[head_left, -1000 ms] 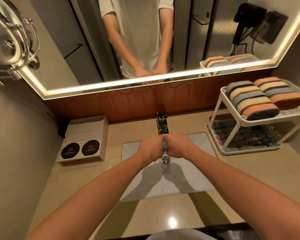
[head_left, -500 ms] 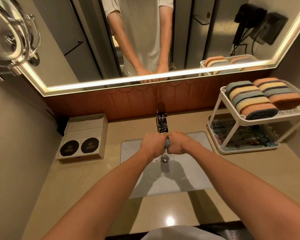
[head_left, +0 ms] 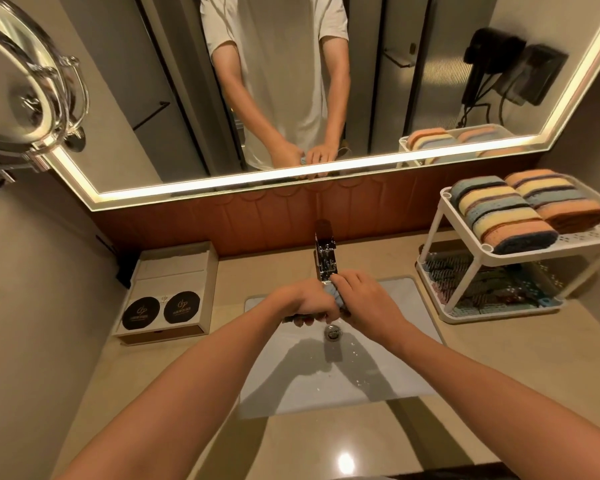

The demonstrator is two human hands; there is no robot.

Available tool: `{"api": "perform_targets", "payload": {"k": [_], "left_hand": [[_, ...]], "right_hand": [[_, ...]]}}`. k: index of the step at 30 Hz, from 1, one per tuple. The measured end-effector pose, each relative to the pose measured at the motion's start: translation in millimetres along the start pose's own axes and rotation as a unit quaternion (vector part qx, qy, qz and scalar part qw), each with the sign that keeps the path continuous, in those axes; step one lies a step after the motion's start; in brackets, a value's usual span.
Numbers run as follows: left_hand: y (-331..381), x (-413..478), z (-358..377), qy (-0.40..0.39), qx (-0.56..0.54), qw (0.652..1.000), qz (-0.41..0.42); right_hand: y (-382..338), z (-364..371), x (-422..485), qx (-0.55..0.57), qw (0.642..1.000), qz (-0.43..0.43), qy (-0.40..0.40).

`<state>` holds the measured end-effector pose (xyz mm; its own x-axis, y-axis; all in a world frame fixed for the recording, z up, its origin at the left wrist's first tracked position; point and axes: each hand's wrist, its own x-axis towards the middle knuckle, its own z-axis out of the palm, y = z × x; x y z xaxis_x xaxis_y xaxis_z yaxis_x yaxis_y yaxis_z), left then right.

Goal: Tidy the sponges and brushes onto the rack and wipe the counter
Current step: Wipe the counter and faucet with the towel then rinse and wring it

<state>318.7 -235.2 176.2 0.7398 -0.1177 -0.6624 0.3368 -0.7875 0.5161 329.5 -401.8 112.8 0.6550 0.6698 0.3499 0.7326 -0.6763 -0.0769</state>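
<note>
Over the white sink basin [head_left: 388,368], just under the chrome faucet [head_left: 326,258], both my hands squeeze a small blue-grey cloth [head_left: 335,296]. My left hand [head_left: 303,301] grips its lower end, and my right hand [head_left: 364,299] curls round its upper end. Most of the cloth is hidden inside my fists. On the right stands a white two-tier rack [head_left: 471,251]. Its top shelf carries two rows of striped sponges [head_left: 499,216]. More items lie on its lower shelf, too dim to make out.
A beige counter [head_left: 187,393] surrounds the basin. A wooden amenity box [head_left: 167,296] with two black round lids stands at the back left. A lit mirror [head_left: 413,81] spans the wall, and a round magnifying mirror [head_left: 21,81] juts out at the upper left.
My hands have twisted on the cloth and spread slightly, so more of it shows between them. The view has tilted up a little.
</note>
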Motion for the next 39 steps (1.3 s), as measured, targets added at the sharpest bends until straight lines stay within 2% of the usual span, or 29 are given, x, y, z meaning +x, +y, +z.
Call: {"api": "perform_targets", "payload": {"k": [4,6,8,9,14,18,27,29,31,35,37,39], "left_hand": [[-2,-2,7,0.007,0.028,1.0,-0.01],[-2,1,13,0.061,0.127,0.99,0.003],[-2,2,21,0.131,0.233,0.963,0.032],[-3,4,26,0.153,0.252,0.955,0.034],[-12,8,36,0.208,0.277,0.938,0.02],[-16,12,39,0.252,0.287,0.923,0.051],[-20,13,42,0.297,0.36,0.878,0.102],[-20,13,41,0.297,0.348,0.882,0.112],[-17,12,37,0.281,0.315,0.901,0.098],[-23,9,29,0.247,0.12,0.96,0.047],[-30,10,26,0.252,0.068,0.964,0.045],[-42,15,26,0.282,0.061,0.956,0.049]], "right_hand": [[-9,-4,12,0.041,0.995,0.042,-0.077],[-13,-7,17,0.046,0.988,0.062,-0.133],[-14,-6,19,0.032,0.984,0.08,-0.159],[-14,-5,19,0.029,0.982,0.082,-0.166],[-15,0,23,0.009,0.979,0.059,-0.195],[-14,-4,26,0.006,0.978,0.056,-0.199],[-16,-10,28,0.01,0.971,0.087,-0.225],[-14,-9,25,0.009,0.973,0.087,-0.212],[-13,-7,22,0.006,0.978,0.09,-0.19],[-13,-1,21,0.004,0.994,0.062,-0.095],[-10,-4,23,0.024,0.996,0.043,-0.069],[-7,-7,25,0.104,0.991,0.066,-0.06]]}}
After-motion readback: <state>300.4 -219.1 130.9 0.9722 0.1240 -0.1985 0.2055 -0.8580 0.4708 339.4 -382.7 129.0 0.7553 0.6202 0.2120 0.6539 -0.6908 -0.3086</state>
